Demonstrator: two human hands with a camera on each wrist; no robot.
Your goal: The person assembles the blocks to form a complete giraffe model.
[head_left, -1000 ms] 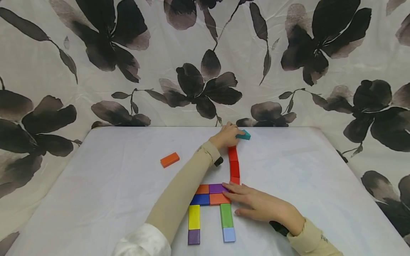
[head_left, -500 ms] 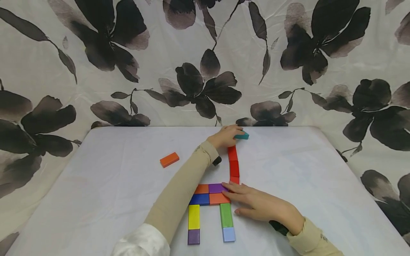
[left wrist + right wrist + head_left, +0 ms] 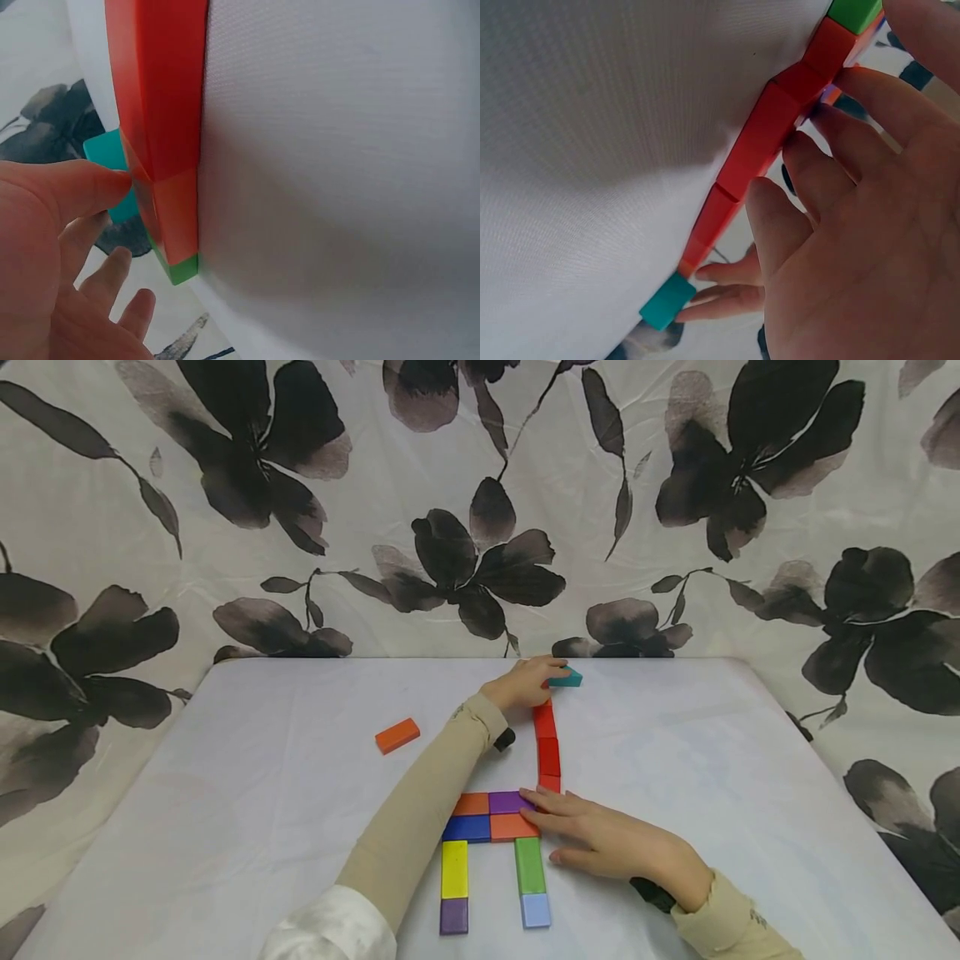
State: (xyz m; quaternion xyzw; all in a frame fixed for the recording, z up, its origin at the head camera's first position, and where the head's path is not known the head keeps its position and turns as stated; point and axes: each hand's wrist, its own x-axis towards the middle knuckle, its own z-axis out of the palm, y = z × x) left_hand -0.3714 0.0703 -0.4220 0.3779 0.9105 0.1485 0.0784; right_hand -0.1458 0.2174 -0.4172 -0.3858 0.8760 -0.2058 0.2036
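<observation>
At the far side of the table, my left hand (image 3: 517, 685) pinches a teal block (image 3: 567, 677) between thumb and fingers. The teal block sits at the far end of a row of red blocks (image 3: 549, 756), with an orange block (image 3: 176, 217) and a green block (image 3: 184, 268) also in that line in the left wrist view. My right hand (image 3: 611, 837) lies with its fingers extended, its fingertips at a purple block (image 3: 508, 802) and an orange-red block (image 3: 513, 826). In the right wrist view its fingers lie alongside the red row. The left forearm hides part of the layout.
A loose orange block (image 3: 397, 736) lies on the left of the white table (image 3: 247, 793). Orange and blue blocks (image 3: 469, 828) adjoin the purple one. Two legs, yellow with purple (image 3: 454, 916) and green with light blue (image 3: 536, 911), extend nearer. A floral cloth (image 3: 337, 510) hangs behind.
My left hand has shifted slightly left and nearer, bringing the teal block with it a little to the left. The right hand stays where it was.
</observation>
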